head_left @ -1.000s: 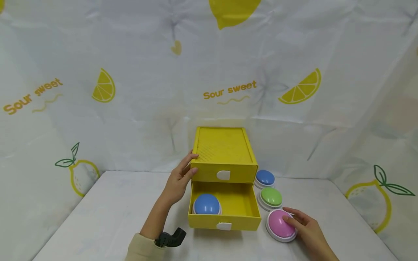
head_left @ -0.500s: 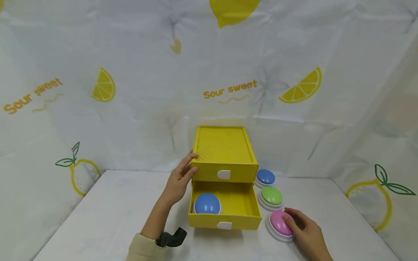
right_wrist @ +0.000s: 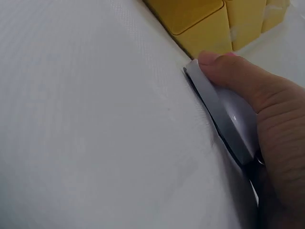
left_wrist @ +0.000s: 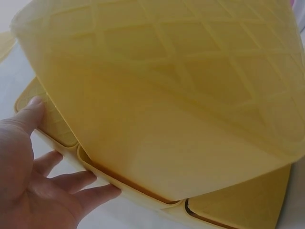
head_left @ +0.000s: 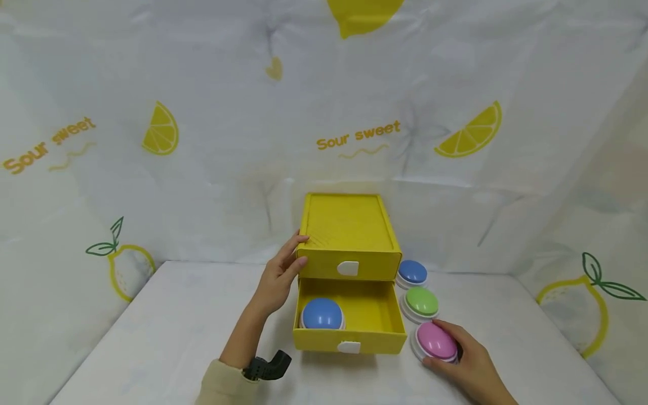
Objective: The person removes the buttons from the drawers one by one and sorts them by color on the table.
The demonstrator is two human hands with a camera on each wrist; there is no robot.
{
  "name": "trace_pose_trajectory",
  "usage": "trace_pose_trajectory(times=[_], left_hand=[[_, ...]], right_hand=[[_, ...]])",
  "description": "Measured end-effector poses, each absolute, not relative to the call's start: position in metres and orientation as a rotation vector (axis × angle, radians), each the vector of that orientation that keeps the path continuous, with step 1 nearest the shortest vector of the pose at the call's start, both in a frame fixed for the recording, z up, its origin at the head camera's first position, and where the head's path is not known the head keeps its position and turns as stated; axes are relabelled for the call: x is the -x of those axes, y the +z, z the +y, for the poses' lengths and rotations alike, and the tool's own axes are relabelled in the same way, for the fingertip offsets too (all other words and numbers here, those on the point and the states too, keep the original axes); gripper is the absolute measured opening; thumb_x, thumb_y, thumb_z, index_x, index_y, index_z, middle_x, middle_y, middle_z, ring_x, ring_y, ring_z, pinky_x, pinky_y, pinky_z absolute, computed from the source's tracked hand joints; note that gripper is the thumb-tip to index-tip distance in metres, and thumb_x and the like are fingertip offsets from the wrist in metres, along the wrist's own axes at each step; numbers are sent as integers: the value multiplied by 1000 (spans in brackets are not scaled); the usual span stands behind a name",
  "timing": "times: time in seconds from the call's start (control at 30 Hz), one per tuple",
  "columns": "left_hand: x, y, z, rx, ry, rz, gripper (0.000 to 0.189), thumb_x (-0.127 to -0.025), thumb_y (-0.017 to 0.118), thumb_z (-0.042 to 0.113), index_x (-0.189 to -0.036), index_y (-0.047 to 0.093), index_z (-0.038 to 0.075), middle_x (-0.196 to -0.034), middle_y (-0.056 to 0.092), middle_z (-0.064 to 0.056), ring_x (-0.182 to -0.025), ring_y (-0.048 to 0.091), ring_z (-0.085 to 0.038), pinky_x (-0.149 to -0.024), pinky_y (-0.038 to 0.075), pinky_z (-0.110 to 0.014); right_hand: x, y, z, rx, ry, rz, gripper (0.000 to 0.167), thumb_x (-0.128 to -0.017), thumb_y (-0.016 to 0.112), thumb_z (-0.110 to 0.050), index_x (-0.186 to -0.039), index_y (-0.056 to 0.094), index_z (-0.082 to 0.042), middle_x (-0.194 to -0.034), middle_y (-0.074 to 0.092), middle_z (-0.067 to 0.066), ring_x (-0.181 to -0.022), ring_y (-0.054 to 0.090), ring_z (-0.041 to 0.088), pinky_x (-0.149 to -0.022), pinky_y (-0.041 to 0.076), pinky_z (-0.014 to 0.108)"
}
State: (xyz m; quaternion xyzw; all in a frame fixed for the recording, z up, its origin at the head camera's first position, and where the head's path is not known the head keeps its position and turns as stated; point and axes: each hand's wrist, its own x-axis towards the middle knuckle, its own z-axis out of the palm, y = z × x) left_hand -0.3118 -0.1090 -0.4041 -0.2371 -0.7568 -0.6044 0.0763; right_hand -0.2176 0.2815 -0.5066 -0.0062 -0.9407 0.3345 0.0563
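Observation:
A yellow two-drawer cabinet [head_left: 349, 222] stands at the middle of the white table, its lower drawer [head_left: 349, 340] pulled out. Inside that drawer, at the left, sits a blue push button [head_left: 322, 314] with a white base. My left hand [head_left: 277, 279] touches the cabinet's upper left corner, thumb on the front and fingers extended along the side. To the right of the drawer, my right hand [head_left: 468, 360] grips a pink push button [head_left: 436, 340] by its white base, thumb at the near edge. In the right wrist view, the button's base [right_wrist: 219, 112] is seen edge-on, close over the tablecloth.
Behind the pink button, a green push button [head_left: 422, 301] and another blue one [head_left: 412, 271] line the cabinet's right side. A white lemon-print cloth [head_left: 228, 140] hangs close behind the cabinet. A black wrist mount [head_left: 268, 365] sticks out from my left wrist.
My right thumb has moved from the pink dome down to the near edge of its base. The left hand stays at the cabinet's corner.

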Motion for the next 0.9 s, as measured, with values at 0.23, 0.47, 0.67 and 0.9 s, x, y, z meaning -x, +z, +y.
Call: trace_pose_trajectory(times=[0.23,0.47,0.67,0.9], left_hand=[[313,-401,-108,712,-1804,-2249,40,-107,51,23,-147,48,24,-169,24,-3,-144,45,-38,-112,44,-50],[315,-404,-105,730,-1799,-2240,40,-107,50,24,-147,47,24,-170,23,-4,-146,42,-39,-113,43,-51],[314,-405,-105,714,-1754,-2243,39,-107,50,25,-147,47,27,-169,25,-5,-145,43,-40,-113,43,-53],[312,-406,-105,697,-1745,-2258,39,-107,50,26,-146,48,26,-169,25,-6,-145,43,-39,-112,44,-54]], right_hand=[[219,-501,274,12,1017,-2827,93,-70,87,-57,-144,52,-13,-140,61,14,-123,61,33,-100,56,39],[217,-494,272,-11,1008,-2818,87,-76,86,-51,-145,51,-10,-141,58,19,-123,58,38,-103,52,57],[211,-462,262,-164,984,-2650,61,-86,81,-36,-137,57,-14,-138,61,14,-125,56,39,-100,44,70],[199,-407,230,-363,1068,-2522,50,-89,79,-24,-135,61,-28,-133,66,0,-118,55,-8,-100,45,9]])
